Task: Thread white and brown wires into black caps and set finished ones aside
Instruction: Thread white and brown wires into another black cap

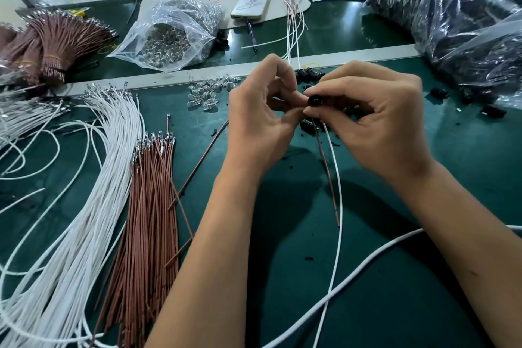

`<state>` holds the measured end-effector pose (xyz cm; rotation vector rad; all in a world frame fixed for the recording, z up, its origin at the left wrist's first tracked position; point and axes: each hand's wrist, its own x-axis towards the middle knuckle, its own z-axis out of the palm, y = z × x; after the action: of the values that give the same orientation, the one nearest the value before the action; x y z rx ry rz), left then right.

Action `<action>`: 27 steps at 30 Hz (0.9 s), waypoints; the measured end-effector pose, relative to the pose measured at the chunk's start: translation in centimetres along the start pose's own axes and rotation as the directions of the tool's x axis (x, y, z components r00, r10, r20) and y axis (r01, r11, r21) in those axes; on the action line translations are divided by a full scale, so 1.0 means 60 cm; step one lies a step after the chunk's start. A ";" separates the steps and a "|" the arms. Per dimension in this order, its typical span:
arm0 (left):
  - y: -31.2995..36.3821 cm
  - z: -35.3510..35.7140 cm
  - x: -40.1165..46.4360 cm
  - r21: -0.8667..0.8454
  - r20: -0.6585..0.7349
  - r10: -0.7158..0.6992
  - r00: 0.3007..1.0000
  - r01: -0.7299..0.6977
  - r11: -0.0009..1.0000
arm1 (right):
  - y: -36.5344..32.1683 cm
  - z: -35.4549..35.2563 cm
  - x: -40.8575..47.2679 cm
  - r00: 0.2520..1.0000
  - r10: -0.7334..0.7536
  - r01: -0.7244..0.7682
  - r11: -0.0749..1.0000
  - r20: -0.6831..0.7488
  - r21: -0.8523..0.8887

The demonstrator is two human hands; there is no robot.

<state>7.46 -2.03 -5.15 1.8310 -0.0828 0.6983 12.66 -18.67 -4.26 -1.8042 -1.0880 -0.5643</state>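
Observation:
My right hand [372,116] pinches a small black cap [314,100] between thumb and fingers above the green mat. My left hand [262,113] meets it from the left, its thumb and forefinger pinched at the cap's mouth. A brown wire [327,172] and a white wire [337,192] hang down from the cap toward me. More loose black caps [309,76] lie just behind and under my hands. Finished capped wires [293,5] lie at the back centre.
A fan of white wires [93,178] and a bundle of brown wires [149,212] lie at the left. Clear LEDs [209,90] sit behind my left hand, a bag of them [175,34] farther back. A large bag of black caps [457,14] fills the right. A phone [251,4] lies at the back.

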 end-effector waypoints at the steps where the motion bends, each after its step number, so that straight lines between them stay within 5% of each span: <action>1: -0.001 0.000 0.000 0.006 0.005 0.003 1.000 -0.003 1.000 | -0.001 0.000 0.000 1.000 0.001 -0.001 1.000 -0.004 0.003; 24: 0.005 -0.001 -0.001 -0.004 0.046 -0.029 0.999 0.029 1.000 | -0.006 0.006 0.000 0.996 0.021 -0.016 0.998 -0.085 0.069; 27: 0.006 -0.001 -0.003 -0.004 0.083 -0.090 0.992 0.091 0.996 | 0.000 0.010 -0.002 0.974 0.208 -0.181 0.951 -0.088 0.250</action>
<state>7.16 -2.16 -4.94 1.8440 -0.0567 0.5578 12.57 -18.19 -4.66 -1.6238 -0.8496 -0.3929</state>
